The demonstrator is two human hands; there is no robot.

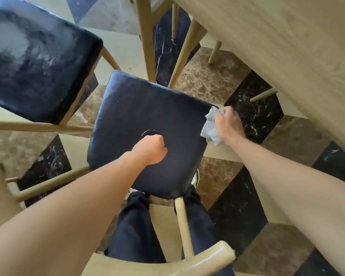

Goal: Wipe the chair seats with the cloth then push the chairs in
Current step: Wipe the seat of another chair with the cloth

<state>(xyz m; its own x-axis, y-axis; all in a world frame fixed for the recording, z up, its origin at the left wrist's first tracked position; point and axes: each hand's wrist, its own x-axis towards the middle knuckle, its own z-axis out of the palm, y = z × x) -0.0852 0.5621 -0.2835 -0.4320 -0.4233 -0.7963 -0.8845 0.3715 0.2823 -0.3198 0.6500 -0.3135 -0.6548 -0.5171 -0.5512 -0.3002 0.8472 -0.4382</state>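
Observation:
A chair with a dark padded seat [139, 116] and pale wooden frame stands right below me. My right hand [228, 124] grips a crumpled grey cloth [210, 129] at the seat's far right corner. Over the middle of the seat, my left hand [150, 149] is curled into a fist with nothing in it, and it seems to rest on the seat. The chair's curved wooden backrest [207, 259] is close to my body at the bottom of the view. A second chair with a dark, scuffed seat [34, 66] stands to the left.
A light wooden table [297, 46] fills the upper right, with its legs and other chairs' legs [147, 36] beneath it. The floor [213, 80] is patterned in brown, black and cream marble tiles. Another chair's frame [0, 196] shows at the lower left.

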